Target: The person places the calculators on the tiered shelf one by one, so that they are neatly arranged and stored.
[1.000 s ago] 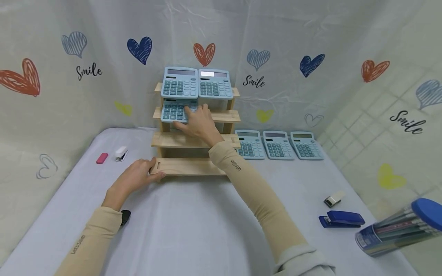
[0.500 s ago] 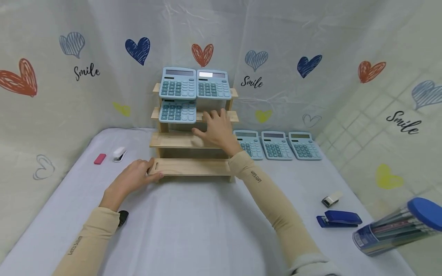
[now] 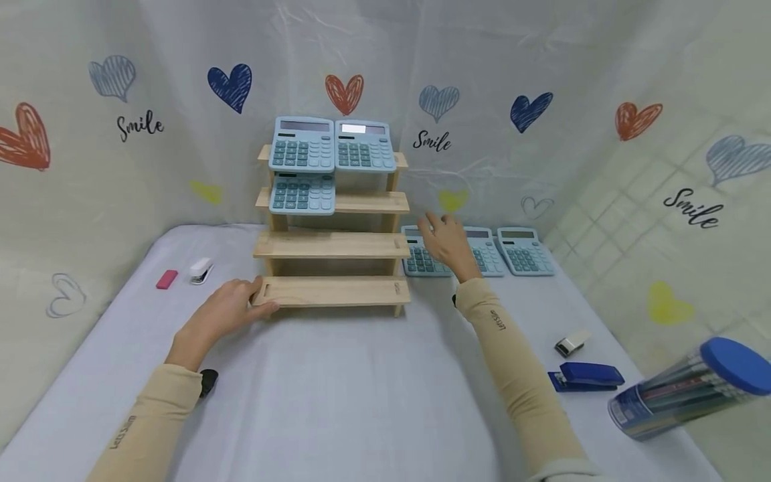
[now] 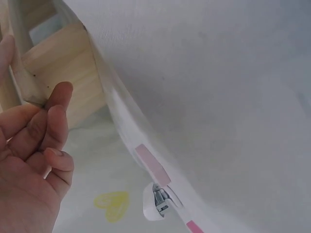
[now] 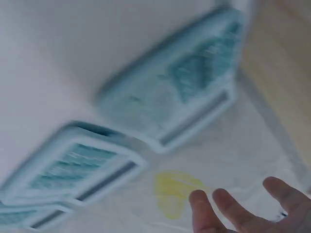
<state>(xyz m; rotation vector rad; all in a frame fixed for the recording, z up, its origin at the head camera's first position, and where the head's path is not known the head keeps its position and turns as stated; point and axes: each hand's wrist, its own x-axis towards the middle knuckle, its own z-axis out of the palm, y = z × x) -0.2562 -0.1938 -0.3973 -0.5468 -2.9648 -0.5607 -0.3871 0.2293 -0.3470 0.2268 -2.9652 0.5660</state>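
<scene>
My left hand [image 3: 224, 309] grips the left end of the lowest step of a four-tier wooden rack [image 3: 337, 292], thumb in front and fingers round the edge. Over the table calculators hovers my right hand [image 3: 448, 242], holding nothing; its fingers [image 5: 228, 206] are spread in the right wrist view. Beneath and beside it stand three light-blue calculators: one left [image 3: 420, 263], one middle [image 3: 489, 258], partly covered by the hand, and one right [image 3: 525, 256]. Two calculators fill the top tier, left [image 3: 302, 147] and right [image 3: 364, 148]. Another calculator [image 3: 303, 195] sits on the left of the second tier.
A pink eraser [image 3: 166, 279] and a small white stapler [image 3: 201, 270] lie left of the rack. Along the right side are a white-and-black stapler [image 3: 571, 343], a blue stapler [image 3: 587, 376] and a blue-lidded tub of pencils [image 3: 680, 395]. A heart-printed curtain hangs behind.
My right hand has left the calculator on the second tier and moved right and down, over the calculators on the table. My left hand keeps its hold on the rack.
</scene>
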